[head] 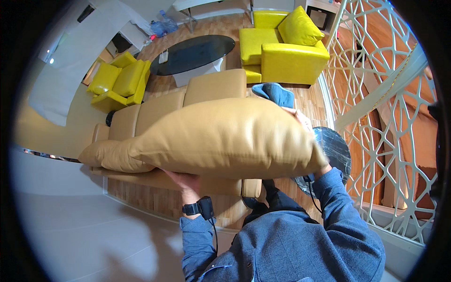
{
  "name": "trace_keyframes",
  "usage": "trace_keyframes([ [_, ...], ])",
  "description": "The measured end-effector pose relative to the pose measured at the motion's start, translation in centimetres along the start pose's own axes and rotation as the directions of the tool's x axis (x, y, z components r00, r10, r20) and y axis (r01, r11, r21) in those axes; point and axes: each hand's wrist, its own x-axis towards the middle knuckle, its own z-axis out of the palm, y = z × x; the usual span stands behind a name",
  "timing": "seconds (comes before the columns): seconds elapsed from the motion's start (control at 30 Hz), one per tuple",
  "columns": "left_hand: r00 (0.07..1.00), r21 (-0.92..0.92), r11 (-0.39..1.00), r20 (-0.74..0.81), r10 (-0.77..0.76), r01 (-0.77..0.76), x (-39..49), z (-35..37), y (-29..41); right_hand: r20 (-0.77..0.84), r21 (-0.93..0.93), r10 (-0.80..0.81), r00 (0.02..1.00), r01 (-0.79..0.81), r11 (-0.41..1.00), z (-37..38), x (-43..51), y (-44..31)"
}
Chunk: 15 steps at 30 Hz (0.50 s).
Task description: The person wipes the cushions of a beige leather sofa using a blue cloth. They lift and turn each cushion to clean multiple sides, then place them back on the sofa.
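Note:
A large tan leather-like cushion (225,137) is held up between my two hands, above the back of a tan sofa (215,84). My left hand (183,178) supports its lower edge from beneath, with the fingers partly hidden. My right hand (301,118) is at the cushion's right end, fingertips showing over its far side and the palm hidden behind it. A second tan cushion (116,155) lies along the sofa back at the left. A blue cloth item (275,93) lies beyond the held cushion, near my right fingertips.
A round black marble-look table (333,148) stands by my right arm, beside a white lattice partition (380,141). Beyond the sofa are an oval dark glass coffee table (197,53), a yellow armchair (119,81) and a larger yellow seat (292,60) with a cushion.

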Motion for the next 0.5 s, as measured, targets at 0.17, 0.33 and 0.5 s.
trace_keyframes([
  [0.17, 0.95, -0.052, 0.981, -0.242, -0.196, 0.189, -2.3, -5.7, -6.1, 0.125, 0.155, 0.422, 0.898, -0.438, 0.885, 1.9, -5.1, 4.1],
  [0.33, 0.967, -0.183, 0.961, -0.111, -0.229, 0.207, -9.6, -12.7, -4.1, 0.272, -0.177, 0.222, 0.936, -0.178, 0.968, 1.5, -11.4, 3.6],
  [0.5, 0.955, -0.228, 0.961, -0.21, -0.207, 0.158, -11.9, -13.6, -2.2, 0.649, -0.252, 0.066, 0.758, 0.133, 0.959, 1.9, -13.5, -2.2],
])
